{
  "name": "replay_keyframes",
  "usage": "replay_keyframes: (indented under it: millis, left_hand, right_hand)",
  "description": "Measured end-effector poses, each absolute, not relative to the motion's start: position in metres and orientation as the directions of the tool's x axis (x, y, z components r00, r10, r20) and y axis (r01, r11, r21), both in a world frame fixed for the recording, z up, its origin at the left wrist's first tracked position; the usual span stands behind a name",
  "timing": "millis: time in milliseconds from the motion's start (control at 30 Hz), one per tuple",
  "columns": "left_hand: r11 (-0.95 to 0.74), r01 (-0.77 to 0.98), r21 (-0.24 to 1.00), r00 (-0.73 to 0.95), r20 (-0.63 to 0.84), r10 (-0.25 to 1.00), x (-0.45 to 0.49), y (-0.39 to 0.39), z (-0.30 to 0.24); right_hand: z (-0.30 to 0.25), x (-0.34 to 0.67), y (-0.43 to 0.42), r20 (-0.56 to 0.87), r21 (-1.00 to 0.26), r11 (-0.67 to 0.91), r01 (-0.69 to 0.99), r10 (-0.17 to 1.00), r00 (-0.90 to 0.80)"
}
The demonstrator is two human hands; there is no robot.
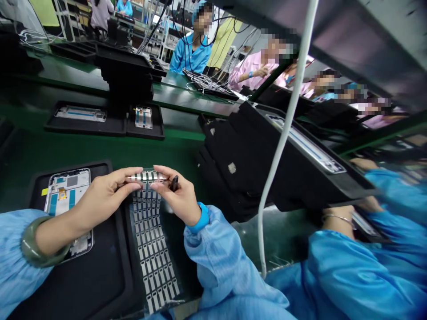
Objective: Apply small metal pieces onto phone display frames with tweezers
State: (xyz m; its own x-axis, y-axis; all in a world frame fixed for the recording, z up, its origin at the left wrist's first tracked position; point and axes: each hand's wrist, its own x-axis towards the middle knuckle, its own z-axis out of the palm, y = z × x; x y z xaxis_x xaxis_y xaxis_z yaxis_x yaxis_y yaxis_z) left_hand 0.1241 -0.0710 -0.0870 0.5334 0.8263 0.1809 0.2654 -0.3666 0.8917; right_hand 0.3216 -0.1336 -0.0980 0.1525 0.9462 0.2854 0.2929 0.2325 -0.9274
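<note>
A clear sheet of small grey adhesive pieces (155, 253) in rows runs up from the near table edge, its far end bent over between my hands. My left hand (110, 189) pinches the left side of that bent end between thumb and fingers. At its right side, my right hand (178, 193) pinches the sheet too. A dark, slim tool (174, 183) also sits in my right hand; its kind is not clear. Under my left forearm lies a silver phone frame (71, 180) with blue strips and a yellow tab, partly hidden, in a black tray (100, 271).
Black trays (230, 164) are stacked to the right, and a white cable (283, 138) hangs in front of them. Two trays with metal frames (80, 114) stand farther back. A co-worker's blue sleeves (347, 262) and hands are close on my right, holding a tray (320, 178).
</note>
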Motion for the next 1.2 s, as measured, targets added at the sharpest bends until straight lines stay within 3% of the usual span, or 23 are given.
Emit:
replay_keyframes:
  millis: [133, 267, 400, 633, 933, 1200]
  left_hand:
    - [-0.392, 0.248, 0.886, 0.535, 0.212, 0.818, 0.123, -0.068, -0.089]
    - [-0.429, 0.248, 0.869, 0.526, 0.251, 0.812, 0.123, -0.067, -0.088]
    - [-0.293, 0.195, 0.936, 0.56, 0.139, 0.817, 0.124, -0.071, -0.081]
    - [-0.015, 0.137, 0.99, 0.611, -0.073, 0.788, 0.128, -0.072, -0.074]
    - [0.185, 0.125, 0.975, 0.645, -0.221, 0.731, 0.126, -0.069, -0.075]
    - [0.199, 0.184, 0.963, 0.639, -0.271, 0.72, 0.122, -0.068, -0.08]
  right_hand:
    - [-0.093, 0.325, -0.137, 0.445, -0.822, 0.365, 0.437, 0.891, 0.092]
    - [-0.09, 0.328, -0.138, 0.494, -0.795, 0.381, 0.472, 0.858, 0.139]
    - [-0.088, 0.325, -0.138, 0.424, -0.866, 0.347, 0.361, 0.891, 0.16]
    - [-0.085, 0.309, -0.141, 0.136, -0.991, 0.135, 0.022, 0.96, 0.245]
    - [-0.087, 0.312, -0.14, 0.114, -0.993, 0.116, -0.003, 0.978, 0.172]
    - [-0.094, 0.314, -0.136, 0.007, -1.0, 0.011, -0.025, 0.983, 0.181]
